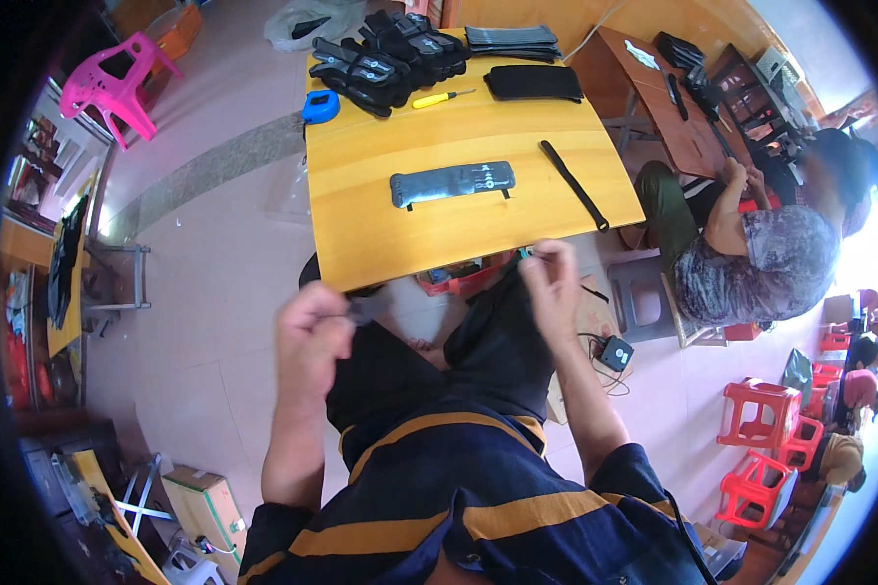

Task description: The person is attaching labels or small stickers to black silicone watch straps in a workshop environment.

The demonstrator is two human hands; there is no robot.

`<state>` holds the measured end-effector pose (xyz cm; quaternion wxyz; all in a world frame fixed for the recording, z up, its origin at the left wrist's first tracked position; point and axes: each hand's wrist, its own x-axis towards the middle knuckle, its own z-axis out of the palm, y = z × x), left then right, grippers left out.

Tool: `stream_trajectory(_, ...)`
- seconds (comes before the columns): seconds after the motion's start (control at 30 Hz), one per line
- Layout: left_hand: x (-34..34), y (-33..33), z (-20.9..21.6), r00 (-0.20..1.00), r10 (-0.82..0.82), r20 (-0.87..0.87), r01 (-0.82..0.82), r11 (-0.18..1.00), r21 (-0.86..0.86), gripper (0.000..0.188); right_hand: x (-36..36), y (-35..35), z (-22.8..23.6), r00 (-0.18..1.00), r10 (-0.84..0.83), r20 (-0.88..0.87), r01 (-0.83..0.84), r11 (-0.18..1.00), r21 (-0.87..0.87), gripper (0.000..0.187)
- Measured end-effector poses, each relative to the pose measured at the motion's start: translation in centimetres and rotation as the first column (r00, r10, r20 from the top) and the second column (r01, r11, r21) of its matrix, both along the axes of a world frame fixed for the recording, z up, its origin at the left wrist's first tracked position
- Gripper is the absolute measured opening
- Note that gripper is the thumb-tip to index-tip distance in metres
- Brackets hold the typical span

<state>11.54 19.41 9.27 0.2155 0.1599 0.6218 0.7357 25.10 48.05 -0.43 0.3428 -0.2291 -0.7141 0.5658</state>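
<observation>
My left hand is closed, raised over my lap just off the near edge of the yellow table. A small dark, blurred thing shows by its fingertips; its kind cannot be made out. Over my right thigh, close to the same edge, my right hand has its fingers bent in a pinch. A tiny greenish spot shows at those fingertips, too small to name. On the table in front of both hands lies a long black padded pouch with pale print and two short tabs. A black strap with a loop end lies to its right.
Farther back are black gloves, a blue tape measure, a yellow screwdriver and flat black pieces. A red container sits beneath the table. Another person works at a brown table on the right.
</observation>
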Motion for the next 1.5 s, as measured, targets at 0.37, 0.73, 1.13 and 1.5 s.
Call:
stream_trajectory(0.37,0.7,4.0,-0.6,0.96,-0.141,-0.241,0.12,0.988,-0.1,0.01,-3.7,-5.2,8.0,0.634,0.773,0.009,-0.767,0.63,-0.116,0.027)
stream_trajectory(0.73,-1.6,5.5,-2.2,0.922,-0.134,-0.364,0.003,0.941,-0.338,0.005,-5.0,-1.6,7.8,0.674,0.674,0.303,-0.725,0.683,0.092,0.024)
stream_trajectory(1.13,-3.8,8.6,-3.7,0.977,-0.199,-0.081,0.173,0.953,-0.25,0.007,-8.7,1.1,7.3,0.599,0.703,0.383,-0.732,0.675,-0.094,0.022)
stream_trajectory(1.5,-6.8,9.8,-6.3,0.969,0.014,-0.246,-0.094,0.943,-0.318,0.012,-9.1,6.0,4.9,0.622,0.665,0.412,-0.667,0.726,-0.166,0.018)
